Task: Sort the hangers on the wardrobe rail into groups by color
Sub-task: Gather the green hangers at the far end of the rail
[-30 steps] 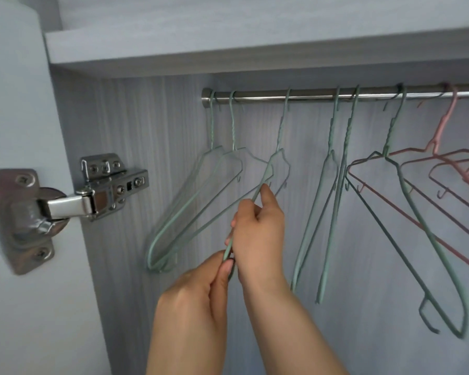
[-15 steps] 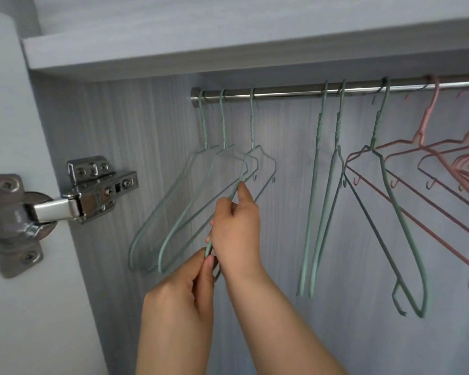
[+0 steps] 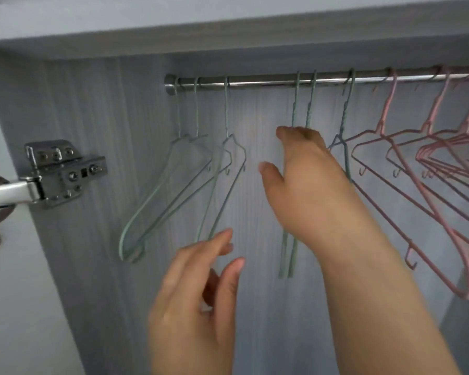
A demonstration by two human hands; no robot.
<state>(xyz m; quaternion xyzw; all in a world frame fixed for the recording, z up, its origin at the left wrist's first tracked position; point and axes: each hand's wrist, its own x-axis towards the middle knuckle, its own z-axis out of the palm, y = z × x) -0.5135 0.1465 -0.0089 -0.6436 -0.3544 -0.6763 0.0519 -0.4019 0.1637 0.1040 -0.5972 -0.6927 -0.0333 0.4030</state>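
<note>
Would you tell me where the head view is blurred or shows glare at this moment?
Head view: the right hand and the left hand are both smeared by motion blur; head view: the door hinge is comparatively crisp; head view: a bright streak of glare runs along the rail, and a pale lit patch sits on the back panel below it.

Rail (image 3: 263, 80) bare between green hangers (image 3: 226, 112); pink hangers (image 3: 388, 104) crowd right.
</note>
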